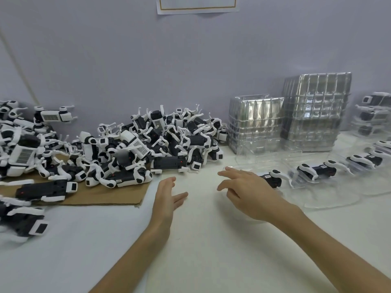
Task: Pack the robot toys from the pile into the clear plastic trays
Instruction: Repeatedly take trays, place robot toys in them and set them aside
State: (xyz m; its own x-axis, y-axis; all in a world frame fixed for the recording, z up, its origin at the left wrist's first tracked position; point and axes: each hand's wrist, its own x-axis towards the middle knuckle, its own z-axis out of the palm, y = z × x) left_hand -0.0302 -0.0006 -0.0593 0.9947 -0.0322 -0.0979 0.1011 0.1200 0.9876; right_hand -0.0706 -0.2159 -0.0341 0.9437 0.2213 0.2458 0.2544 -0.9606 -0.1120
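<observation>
Both forearms reach in from six o'clock over the white table (211, 261). Left hand (167, 195) hovers edge-on, fingers straight and thumb out, holding nothing. Right hand (247, 191) is palm down, fingers spread and loosely bent, also empty. The two hands are near each other but apart.

The pile of robot toys (148, 144) lies at ten to eleven o'clock from the hands, heaped on a cardboard sheet (101, 197), and the left hand is plainly the nearer. Closest to its fingertips, at about twelve o'clock, is a black-bodied toy (169, 162) at the heap's near edge. Its long axis runs nine to three, so I judge that a grasp across the body from above would suit it. Nothing stands between hand and toy.

At three o'clock of the right hand sits a clear tray (283, 190) with a toy in it; whether the hand touches its rim I cannot tell. More filled trays (306, 158) run on toward two o'clock. Stacks of empty trays (315, 111) stand behind at one o'clock, well clear of the reach.
</observation>
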